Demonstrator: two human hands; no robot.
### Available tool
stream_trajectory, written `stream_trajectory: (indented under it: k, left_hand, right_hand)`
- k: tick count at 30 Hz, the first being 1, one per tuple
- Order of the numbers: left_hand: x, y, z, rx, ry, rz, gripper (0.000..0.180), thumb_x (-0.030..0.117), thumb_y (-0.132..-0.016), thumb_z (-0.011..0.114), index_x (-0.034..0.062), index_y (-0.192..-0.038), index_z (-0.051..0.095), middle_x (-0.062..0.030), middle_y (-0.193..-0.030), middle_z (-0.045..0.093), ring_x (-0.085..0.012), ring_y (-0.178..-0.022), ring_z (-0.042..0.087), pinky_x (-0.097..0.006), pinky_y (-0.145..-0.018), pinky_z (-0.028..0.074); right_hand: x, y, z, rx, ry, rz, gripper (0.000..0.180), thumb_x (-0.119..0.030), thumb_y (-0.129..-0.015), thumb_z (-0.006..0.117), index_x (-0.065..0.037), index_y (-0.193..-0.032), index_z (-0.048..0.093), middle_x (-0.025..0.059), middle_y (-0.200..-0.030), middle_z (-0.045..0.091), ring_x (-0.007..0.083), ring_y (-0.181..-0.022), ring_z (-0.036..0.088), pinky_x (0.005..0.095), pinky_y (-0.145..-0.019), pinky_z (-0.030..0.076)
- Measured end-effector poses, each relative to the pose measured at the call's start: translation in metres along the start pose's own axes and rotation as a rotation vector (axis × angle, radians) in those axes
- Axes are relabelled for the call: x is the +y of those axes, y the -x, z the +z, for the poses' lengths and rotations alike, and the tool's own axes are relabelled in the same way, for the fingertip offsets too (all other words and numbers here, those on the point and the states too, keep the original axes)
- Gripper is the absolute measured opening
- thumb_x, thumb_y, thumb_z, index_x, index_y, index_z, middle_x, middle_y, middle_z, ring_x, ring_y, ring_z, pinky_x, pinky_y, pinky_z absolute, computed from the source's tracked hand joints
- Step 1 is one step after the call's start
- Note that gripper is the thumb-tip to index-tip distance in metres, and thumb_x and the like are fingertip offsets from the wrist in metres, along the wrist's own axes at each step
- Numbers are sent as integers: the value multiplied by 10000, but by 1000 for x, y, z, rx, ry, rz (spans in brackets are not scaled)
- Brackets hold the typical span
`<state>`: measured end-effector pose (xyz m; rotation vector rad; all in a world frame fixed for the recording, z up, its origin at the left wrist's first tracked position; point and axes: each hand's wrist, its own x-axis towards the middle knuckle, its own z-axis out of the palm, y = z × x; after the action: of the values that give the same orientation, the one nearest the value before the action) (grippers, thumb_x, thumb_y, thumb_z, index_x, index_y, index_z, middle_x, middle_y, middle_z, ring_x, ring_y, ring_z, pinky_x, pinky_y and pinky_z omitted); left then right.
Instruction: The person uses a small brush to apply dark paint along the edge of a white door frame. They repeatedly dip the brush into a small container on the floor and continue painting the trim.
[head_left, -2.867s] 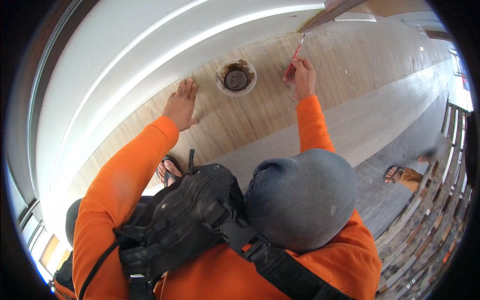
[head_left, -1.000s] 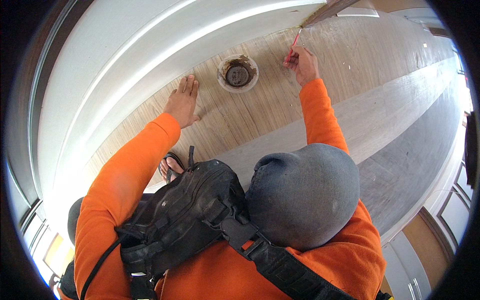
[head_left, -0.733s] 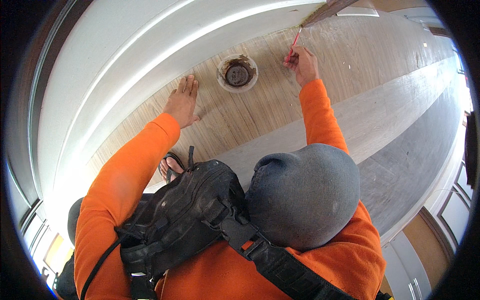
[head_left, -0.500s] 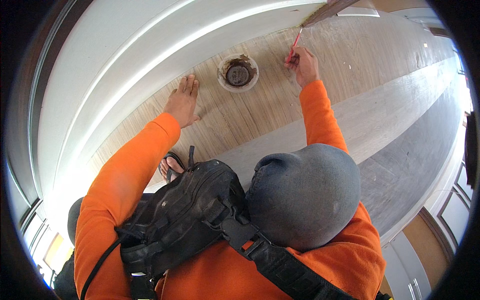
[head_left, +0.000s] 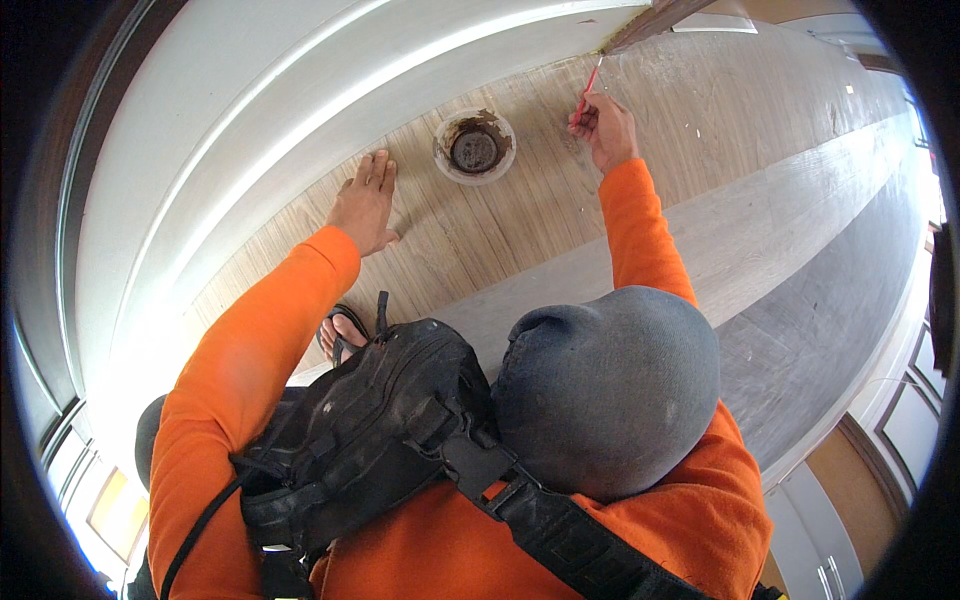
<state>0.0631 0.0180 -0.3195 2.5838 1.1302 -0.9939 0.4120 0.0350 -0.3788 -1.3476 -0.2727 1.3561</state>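
My right hand (head_left: 608, 132) is closed around a thin paintbrush with a red handle (head_left: 587, 92). The brush's tip points up to the bottom end of a brown wooden trim (head_left: 655, 25), where it meets the floor; whether it touches is too small to tell. Flat on the wood-look floor (head_left: 450, 245) lies my left hand (head_left: 364, 205), fingers stretched out toward the white wall base. Between the two hands stands a round pale tub (head_left: 441, 152), its inside smeared with dark brown paint (head_left: 474, 151).
The white moulded wall (head_left: 330, 85) curves along the far left side. A grey strip of flooring (head_left: 830, 260) runs along the right. My bent knee (head_left: 615, 390), a black bag (head_left: 375, 410) across my body and my sandalled foot (head_left: 343, 330) fill the near side.
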Motion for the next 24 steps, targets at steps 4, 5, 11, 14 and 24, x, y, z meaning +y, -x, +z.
stream_trajectory:
  k: [4,5,11,14,24]
  left_hand:
    - [0,-1,2,10,6,5,1029,468,-705,703,-80,-1388,162,-227,-1471,156,-346,-1355,191,-392,-1040,352]
    - [0,-1,2,7,9,6,1029,467,-706,702,-80,-1389,160,-227,-1471,154,-346,-1356,190,-392,-1041,350]
    - [0,-1,0,-3,23,0,1031,456,-705,706,-81,-1390,151,-231,-1473,140,-349,-1358,181,-396,-1047,342]
    - [0,-1,2,8,36,-3,1034,448,-701,712,-81,-1390,151,-234,-1473,139,-351,-1359,179,-401,-1049,339]
    - [1,-1,0,-8,63,-15,1041,423,-677,735,-63,-1396,160,-224,-1477,135,-343,-1361,179,-394,-1063,314]
  right_hand:
    - [1,-1,-2,-1,-15,-6,122,-128,-815,560,-13,-854,545,64,-693,522,187,-564,565,312,-507,494]
    - [1,-1,-3,-6,-17,-6,123,-129,-815,560,-14,-856,546,63,-694,521,187,-566,564,313,-508,494]
    - [1,-2,-3,-3,-14,-32,125,-142,-818,557,-26,-861,546,58,-700,523,187,-582,567,313,-514,491]
    - [-1,1,-2,-5,-15,-39,122,-147,-822,554,-30,-854,543,59,-702,526,188,-582,568,313,-521,490]
    - [-3,5,1,-14,-13,-69,125,-161,-824,564,-39,-836,537,58,-689,534,183,-583,570,313,-538,489]
